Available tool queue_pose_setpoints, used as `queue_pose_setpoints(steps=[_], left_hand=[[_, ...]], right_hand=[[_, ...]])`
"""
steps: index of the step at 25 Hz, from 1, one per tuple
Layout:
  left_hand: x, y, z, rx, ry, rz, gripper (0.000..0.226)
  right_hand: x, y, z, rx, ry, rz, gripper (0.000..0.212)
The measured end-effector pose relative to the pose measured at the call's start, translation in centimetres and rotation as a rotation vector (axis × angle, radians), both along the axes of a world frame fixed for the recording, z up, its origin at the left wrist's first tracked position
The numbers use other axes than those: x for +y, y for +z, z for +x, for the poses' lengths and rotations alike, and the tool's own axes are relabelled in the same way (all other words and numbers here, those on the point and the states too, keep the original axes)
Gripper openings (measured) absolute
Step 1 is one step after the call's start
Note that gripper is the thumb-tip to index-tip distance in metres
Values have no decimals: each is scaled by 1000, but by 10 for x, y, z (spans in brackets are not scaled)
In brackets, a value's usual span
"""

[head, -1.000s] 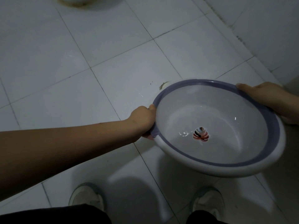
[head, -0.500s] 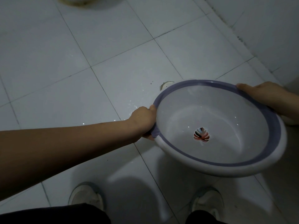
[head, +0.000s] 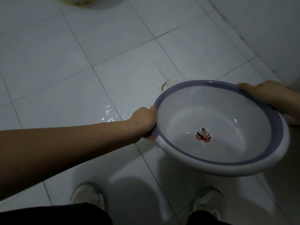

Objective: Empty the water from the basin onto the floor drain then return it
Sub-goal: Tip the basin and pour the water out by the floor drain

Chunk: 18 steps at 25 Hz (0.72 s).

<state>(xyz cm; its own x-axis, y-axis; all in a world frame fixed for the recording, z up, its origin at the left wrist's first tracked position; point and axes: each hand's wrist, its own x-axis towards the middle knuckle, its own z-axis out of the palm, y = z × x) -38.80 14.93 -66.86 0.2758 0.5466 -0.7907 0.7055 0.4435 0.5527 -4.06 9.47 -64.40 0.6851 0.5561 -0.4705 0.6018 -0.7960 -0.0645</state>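
Wet tile floor [head: 81,46]; left hand [head: 143,121], right hand [head: 263,93] clamp basin [head: 227,166] rim.

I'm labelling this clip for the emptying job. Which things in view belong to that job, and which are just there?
Part of the job:
basin, tipped away from the person
left hand and right hand, gripping its rim
wet patch on the tiled floor

Just there:
shoes
wall
round base at the top edge, mostly cut off

Both hands, left [head: 143,120] and right [head: 266,93], clenched, left arm outstretched.
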Motion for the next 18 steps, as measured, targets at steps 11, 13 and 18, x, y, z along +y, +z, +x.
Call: queue_pose_setpoints(steps=[11, 13, 18], left_hand=[[4, -4, 0, 14, 28, 7, 44], [4, -4, 1, 21, 44, -1, 39], [4, -5, 3, 36, 66, -23, 32]], right_hand=[[7, -1, 3, -30, 43, -26, 76], [8, 0, 4, -25, 41, -25, 77], [10, -2, 8, -16, 53, -47, 84]])
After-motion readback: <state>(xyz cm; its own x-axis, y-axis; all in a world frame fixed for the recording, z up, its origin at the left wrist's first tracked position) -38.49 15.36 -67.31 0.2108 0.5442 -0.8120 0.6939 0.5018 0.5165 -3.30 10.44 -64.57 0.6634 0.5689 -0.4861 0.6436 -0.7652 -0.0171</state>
